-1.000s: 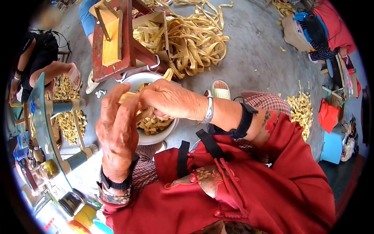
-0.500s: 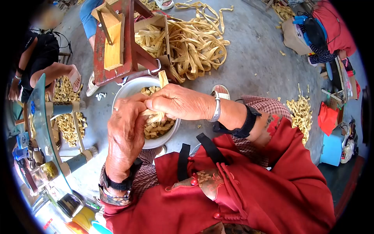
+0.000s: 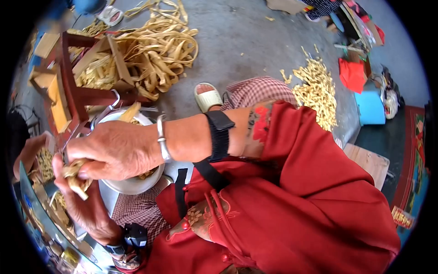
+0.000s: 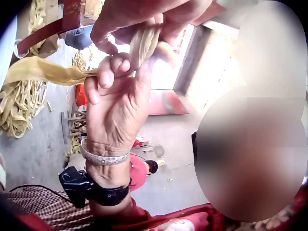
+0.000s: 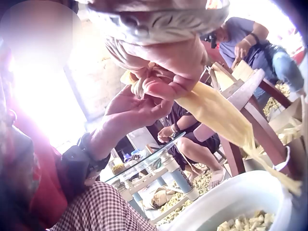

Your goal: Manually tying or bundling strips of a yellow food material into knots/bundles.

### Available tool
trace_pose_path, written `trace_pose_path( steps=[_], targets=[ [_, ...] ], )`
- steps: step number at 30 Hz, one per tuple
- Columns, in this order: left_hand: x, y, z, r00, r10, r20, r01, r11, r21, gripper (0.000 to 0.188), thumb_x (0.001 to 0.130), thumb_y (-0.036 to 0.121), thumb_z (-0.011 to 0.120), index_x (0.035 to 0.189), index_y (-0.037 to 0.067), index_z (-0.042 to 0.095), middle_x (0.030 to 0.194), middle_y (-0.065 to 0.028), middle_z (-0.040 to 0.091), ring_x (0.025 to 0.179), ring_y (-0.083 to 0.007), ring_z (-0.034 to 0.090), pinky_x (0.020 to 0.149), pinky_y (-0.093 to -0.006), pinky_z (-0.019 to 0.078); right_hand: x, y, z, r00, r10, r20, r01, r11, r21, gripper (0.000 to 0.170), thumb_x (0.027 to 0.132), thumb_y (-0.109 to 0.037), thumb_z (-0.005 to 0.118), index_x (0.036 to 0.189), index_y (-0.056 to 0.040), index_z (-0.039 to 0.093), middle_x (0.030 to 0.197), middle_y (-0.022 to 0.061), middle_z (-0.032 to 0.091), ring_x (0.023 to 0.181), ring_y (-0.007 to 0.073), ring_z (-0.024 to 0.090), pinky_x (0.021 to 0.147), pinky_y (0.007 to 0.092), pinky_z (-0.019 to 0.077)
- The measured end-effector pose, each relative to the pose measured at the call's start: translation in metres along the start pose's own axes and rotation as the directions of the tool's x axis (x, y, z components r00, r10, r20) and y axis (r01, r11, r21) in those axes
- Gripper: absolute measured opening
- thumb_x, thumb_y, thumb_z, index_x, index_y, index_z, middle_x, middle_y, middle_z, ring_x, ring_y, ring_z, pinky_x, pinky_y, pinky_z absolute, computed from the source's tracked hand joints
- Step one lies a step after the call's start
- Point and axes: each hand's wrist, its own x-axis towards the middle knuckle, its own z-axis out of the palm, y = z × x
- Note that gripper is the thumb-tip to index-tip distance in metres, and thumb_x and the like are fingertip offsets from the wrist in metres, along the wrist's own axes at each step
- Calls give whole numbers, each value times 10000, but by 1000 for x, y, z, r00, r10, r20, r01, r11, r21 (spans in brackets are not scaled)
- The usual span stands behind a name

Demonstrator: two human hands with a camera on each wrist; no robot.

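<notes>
My right hand (image 3: 116,150) crosses in front and pinches a folded loop of a flat yellow strip (image 3: 75,178), which looks like tofu skin. Beneath it, my left hand (image 3: 84,210) has its fingers against the same loop, partly covered. In the left wrist view, my left hand (image 4: 149,12) holds the folded part of the strip (image 4: 144,43) near my right fingertips. A long tail of the strip (image 5: 216,108) hangs from my right hand (image 5: 168,60) in the right wrist view. The white basin (image 3: 130,187) below holds short yellow pieces.
Long yellow strips (image 3: 155,59) lie heaped beside a cardboard box (image 3: 121,66) and red wooden bench (image 3: 68,86). Short pieces (image 3: 317,86) are piled on the floor at right. A glass tabletop (image 3: 41,214) stands at left. Another person (image 5: 250,48) works across the bench.
The head view has swung, so the basin and bench sit further left. Both hands have moved leftward from over the basin's middle, and the folded loop now shows below my right fingers.
</notes>
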Motion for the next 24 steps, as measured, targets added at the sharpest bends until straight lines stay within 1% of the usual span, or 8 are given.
trace_pose_path(
  steps=[1,3,4,6,9,12,16,24],
  targets=[
    [-5,3,6,999,-10,47,11,1000,-10,597,886,222,608,1385,54,326,1300,-184,422,1208,-283,444,1026,-437,361,0,-5,-1,999,45,-26,-46,999,-30,204,806,-186,612,930,-27,580,777,162,634,751,326,634,670,403,479],
    [-9,7,-1,989,10,146,-21,997,73,640,852,112,612,1404,61,291,1309,-204,417,1222,-314,434,1033,-442,352,-3,-7,-7,1000,21,6,-21,997,70,200,805,-191,616,912,-24,591,791,160,638,763,315,636,679,388,481],
    [-8,5,-5,913,25,406,-79,990,115,632,840,107,616,1394,56,318,1251,-191,482,1170,-303,493,1024,-432,366,-4,-8,-9,1000,5,27,-8,992,123,198,804,-193,619,903,-23,597,798,158,640,770,310,637,683,381,482],
    [-3,11,-8,893,-35,449,-144,922,358,552,851,146,620,1346,36,403,1208,-186,529,1109,-285,548,1016,-424,383,-6,-5,-14,999,8,52,-15,990,142,215,824,-229,613,877,-21,596,778,156,619,756,305,621,669,369,465],
    [-10,-2,9,924,115,365,-337,696,634,476,871,257,623,1254,-5,518,1243,-181,517,1063,-230,553,973,-394,407,-12,7,-11,999,9,44,-12,997,71,289,873,-305,590,868,-16,575,731,150,585,695,309,594,614,377,441],
    [-12,-7,32,857,199,474,-514,312,799,470,899,319,580,1222,-20,544,1261,-164,503,1102,-242,520,970,-397,405,-13,5,-11,991,108,84,-120,981,150,279,879,-244,546,944,14,628,919,166,654,868,254,638,741,348,481],
    [-5,-12,19,926,105,362,-353,576,737,474,925,380,518,1116,-47,594,1250,-168,505,1143,-262,498,967,-394,404,-17,9,-3,997,56,-49,-36,939,342,268,833,-165,646,1033,-3,572,943,118,663,859,210,642,757,326,500],
    [1,-17,2,936,-54,347,-179,777,603,428,926,349,527,1037,-62,567,1276,-257,485,1119,-287,528,934,-396,435,-31,19,-6,973,149,-179,-143,989,46,612,682,-305,805,1024,-35,375,669,102,595,621,257,618,553,343,473]
  ],
)
